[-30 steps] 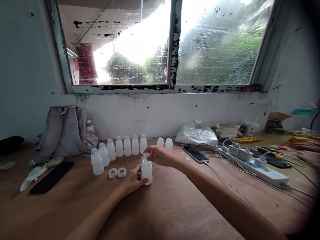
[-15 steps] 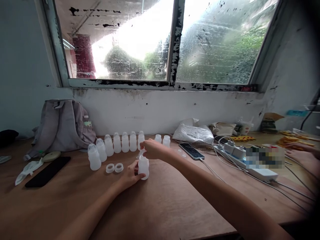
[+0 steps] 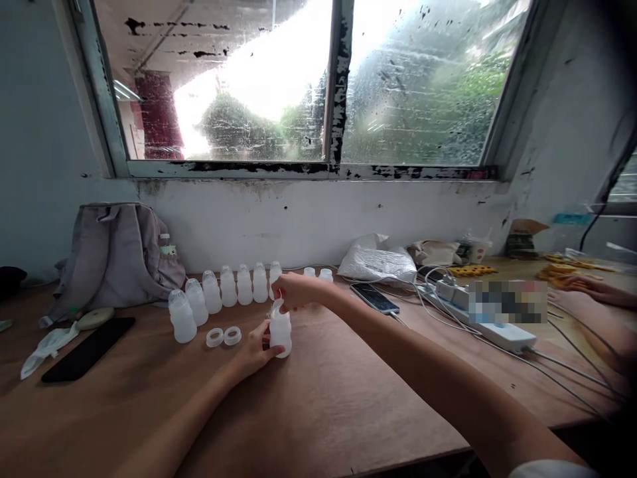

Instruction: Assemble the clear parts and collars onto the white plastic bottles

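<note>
Bottle in grip of left hand, right hand palm-down over its top, hold unclear

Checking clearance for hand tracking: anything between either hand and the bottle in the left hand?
Nothing visible. The left hand grips the bottle directly; the right hand is at its top, exact contact unclear. Two rings lie left of it, out of the way.

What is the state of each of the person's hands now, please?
Left hand: closed around a white bottle.
Right hand: curled at the bottle's top; whether it grips anything cannot be told.
</note>
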The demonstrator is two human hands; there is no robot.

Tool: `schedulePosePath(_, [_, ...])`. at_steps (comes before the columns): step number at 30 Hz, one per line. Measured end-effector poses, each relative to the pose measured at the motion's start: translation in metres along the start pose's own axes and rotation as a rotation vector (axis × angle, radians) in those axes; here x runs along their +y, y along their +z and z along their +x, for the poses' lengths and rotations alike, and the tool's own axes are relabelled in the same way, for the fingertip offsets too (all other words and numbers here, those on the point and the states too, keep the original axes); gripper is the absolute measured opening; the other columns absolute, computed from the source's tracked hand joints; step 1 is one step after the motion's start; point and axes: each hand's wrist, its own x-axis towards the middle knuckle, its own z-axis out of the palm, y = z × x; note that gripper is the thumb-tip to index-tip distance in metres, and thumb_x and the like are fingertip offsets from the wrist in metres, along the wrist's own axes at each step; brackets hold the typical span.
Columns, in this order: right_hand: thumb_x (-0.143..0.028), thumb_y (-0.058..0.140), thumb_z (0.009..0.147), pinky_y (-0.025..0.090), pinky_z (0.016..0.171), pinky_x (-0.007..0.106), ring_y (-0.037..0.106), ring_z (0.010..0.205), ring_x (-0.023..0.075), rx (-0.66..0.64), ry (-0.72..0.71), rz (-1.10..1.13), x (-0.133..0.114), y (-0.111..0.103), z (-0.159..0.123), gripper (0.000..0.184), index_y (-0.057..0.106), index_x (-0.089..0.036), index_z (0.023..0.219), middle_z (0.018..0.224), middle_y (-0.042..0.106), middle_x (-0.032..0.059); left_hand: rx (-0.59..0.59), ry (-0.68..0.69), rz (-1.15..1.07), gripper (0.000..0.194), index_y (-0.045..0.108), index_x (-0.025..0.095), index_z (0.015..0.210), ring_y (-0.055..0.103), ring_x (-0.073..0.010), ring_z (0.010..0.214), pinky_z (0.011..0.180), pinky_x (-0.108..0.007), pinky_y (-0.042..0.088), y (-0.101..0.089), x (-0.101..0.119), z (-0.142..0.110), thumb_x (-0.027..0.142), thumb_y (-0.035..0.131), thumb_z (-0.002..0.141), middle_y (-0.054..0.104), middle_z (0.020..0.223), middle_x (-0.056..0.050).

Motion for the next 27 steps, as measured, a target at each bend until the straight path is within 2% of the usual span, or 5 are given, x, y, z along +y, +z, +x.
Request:
schedulePosePath(5, [-0.023, 0.063, 0.062, 0.042, 0.045, 0.019, 0.055, 0.053, 0.0097, -0.014, -0.074, 0.072, 0.019, -0.004, -0.003, 0.028, 0.058, -0.019, 0.09, 0.079, 0.063, 0.0028, 0.017, 0.027, 0.234, 0.046, 0.046, 0.02, 0.11, 0.054, -0.0213, 0.09, 0.078, -0.034, 0.044, -0.001, 0.0, -0.003, 0.038, 0.06, 0.07, 0.056, 0.104, -0.007])
schedulePosePath(9, [-0.015, 0.063, 0.061, 0.043, 0.047, 0.019, 0.057, 0.056, 0.0109, -0.004, -0.002, 0.038, 0.044, -0.02, 0.004, 0.032, 0.06, -0.017, 0.093, 0.083, 0.063, 0.0051, 0.06, 0.136, 0.478, 0.052, 0.038, 0.022, 0.12, 0.043, -0.0233, 0.109, 0.092, -0.038, 0.034, -0.007, -0.001, -0.004, 0.04, 0.055, 0.074, 0.049, 0.118, -0.007])
schedulePosePath(14, [-0.015, 0.062, 0.063, 0.044, 0.046, 0.021, 0.057, 0.056, 0.012, 0.22, 0.19, -0.01, 0.076, -0.038, 0.03, 0.035, 0.058, -0.016, 0.098, 0.084, 0.062, 0.0079, 0.126, 0.143, 0.723, 0.038, 0.041, 0.021, 0.117, 0.045, -0.0218, 0.104, 0.09, -0.037, 0.034, -0.018, -0.009, -0.004, 0.03, 0.045, 0.081, 0.051, 0.112, -0.007])
schedulePosePath(21, [-0.018, 0.055, 0.07, 0.046, 0.049, 0.023, 0.059, 0.064, 0.0147, 0.364, 0.298, 0.031, 0.104, -0.014, 0.086, 0.039, 0.052, -0.015, 0.108, 0.104, 0.055, 0.0125, 0.165, 0.062, 0.821, 0.033, 0.047, 0.019, 0.111, 0.046, -0.0235, 0.101, 0.087, -0.038, 0.034, -0.024, -0.014, -0.003, 0.025, 0.045, 0.078, 0.052, 0.108, -0.009])
schedulePosePath(27, [-0.015, 0.046, 0.075, 0.044, 0.069, 0.024, 0.055, 0.089, 0.0179, 0.489, 0.302, 0.047, 0.11, 0.005, 0.114, 0.037, 0.05, -0.016, 0.112, 0.107, 0.055, 0.0107, 0.18, 0.052, 0.791, 0.029, 0.049, 0.02, 0.107, 0.048, -0.0219, 0.098, 0.084, -0.035, 0.035, -0.039, -0.016, 0.0, 0.028, 0.044, 0.079, 0.055, 0.104, -0.007])
